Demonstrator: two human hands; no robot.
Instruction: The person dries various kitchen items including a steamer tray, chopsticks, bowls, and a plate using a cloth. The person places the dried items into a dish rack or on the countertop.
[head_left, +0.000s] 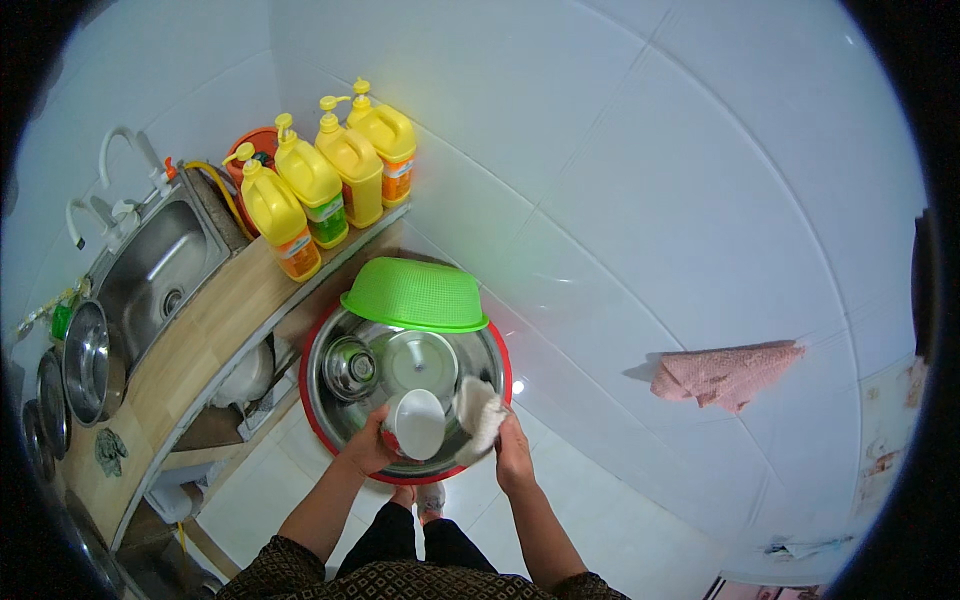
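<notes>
My left hand (369, 444) grips a white bowl (418, 424) with red on its outside, tilted so that its white inside faces up. In my right hand (514, 454) is a whitish cloth (480, 420), blurred and hanging just right of the bowl. Both are held above a large metal basin (480, 375) with a red rim. Inside the basin lie a small metal bowl (350, 367) and a pale round dish (420, 361). A green plastic basket (416, 295) leans upside down over the basin's far edge.
Several yellow pump jugs (330, 165) line the counter (202, 300) at the left. Behind them are a metal sink (161, 270) with white taps (120, 214) and an orange bucket (259, 142). A metal pot (91, 364) stands nearer. A pink cloth (720, 373) hangs on the tiled wall.
</notes>
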